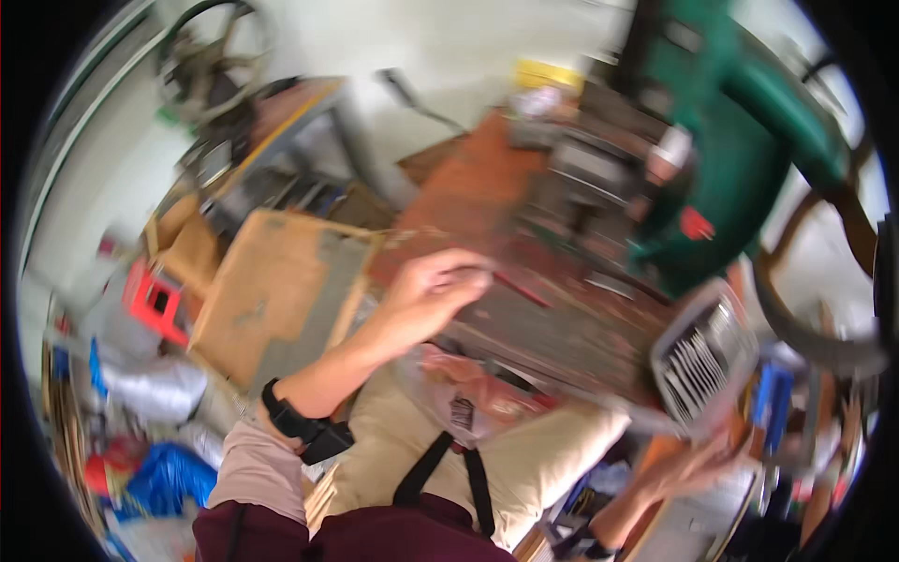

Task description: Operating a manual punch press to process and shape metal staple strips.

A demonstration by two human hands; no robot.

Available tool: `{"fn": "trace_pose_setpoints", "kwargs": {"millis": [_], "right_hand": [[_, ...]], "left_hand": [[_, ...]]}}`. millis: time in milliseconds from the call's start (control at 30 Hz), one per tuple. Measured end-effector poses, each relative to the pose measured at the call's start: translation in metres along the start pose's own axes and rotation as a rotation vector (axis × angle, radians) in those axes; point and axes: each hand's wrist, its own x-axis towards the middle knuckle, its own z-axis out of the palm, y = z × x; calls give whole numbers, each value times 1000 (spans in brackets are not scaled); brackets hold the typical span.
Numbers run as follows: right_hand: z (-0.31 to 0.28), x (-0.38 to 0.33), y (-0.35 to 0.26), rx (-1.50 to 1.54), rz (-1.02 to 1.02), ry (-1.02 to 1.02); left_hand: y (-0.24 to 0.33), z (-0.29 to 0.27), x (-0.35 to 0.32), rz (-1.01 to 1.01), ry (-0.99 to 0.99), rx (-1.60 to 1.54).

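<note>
The picture is smeared by motion. My left hand (433, 287) is raised over a rusty brown workbench (487, 178), fingers curled around a thin red stick (521, 289) that points right. A black band sits on that wrist. My right hand (688, 468) is low at the right, blurred, just beneath a clear plastic box (702, 356) filled with thin metal pieces; whether it grips the box is unclear. A crumpled clear bag (468, 398) with reddish contents lies on my lap.
A green machine (740, 140) stands at the back right of the bench, with a dark belt loop (796, 323) below it. A brown board (272, 290) leans at the left, near a red crate (154, 300) and a blue bag (169, 478). A spoked wheel (215, 56) hangs top left.
</note>
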Motion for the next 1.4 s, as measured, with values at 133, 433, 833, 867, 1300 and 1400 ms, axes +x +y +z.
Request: {"fn": "trace_pose_setpoints", "kwargs": {"millis": [133, 433, 833, 867, 1300, 1400], "right_hand": [[-5, -107, -33, 359, -302, -439], [55, -321, -52, 179, 174, -2121], [31, -404, -97, 30, 1415, -1835], [33, -405, -99, 48, 1461, -1798], [39, -406, -95, -3, 1373, -1829], [39, -407, -94, 1, 1373, -1833]], "left_hand": [[-18, -179, -118, -161, 735, 370], [-112, -389, -358, -712, 1600, 649], [-86, -471, -265, -602, 796, 1502], [-85, -471, -257, -466, 713, 1779], [-121, -512, -146, -467, 431, 1133], [-109, -504, -141, -430, 545, 1187]]}}
